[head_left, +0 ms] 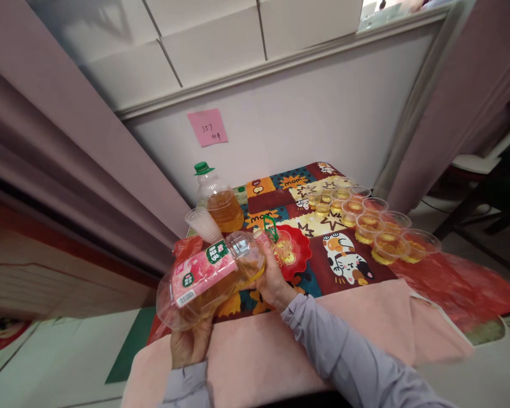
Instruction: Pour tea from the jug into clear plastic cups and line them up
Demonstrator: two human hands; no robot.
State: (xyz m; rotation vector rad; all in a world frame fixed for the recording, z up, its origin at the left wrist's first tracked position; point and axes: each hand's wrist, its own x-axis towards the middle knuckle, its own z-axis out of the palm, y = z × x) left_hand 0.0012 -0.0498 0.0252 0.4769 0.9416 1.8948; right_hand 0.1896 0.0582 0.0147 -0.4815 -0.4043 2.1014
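Observation:
My left hand grips the base of a large clear bottle with a pink label, tilted on its side with amber liquid inside. My right hand is closed round the bottle's neck end, next to a small clear cup. The cup holds amber liquid and stands on a red plate. The bottle's mouth points at the cup; a green ring hangs at the neck.
A second bottle with a green cap stands behind, beside a stack of empty cups. Several filled cups are lined up at the right on a colourful cartoon tablecloth. A pink note is on the wall.

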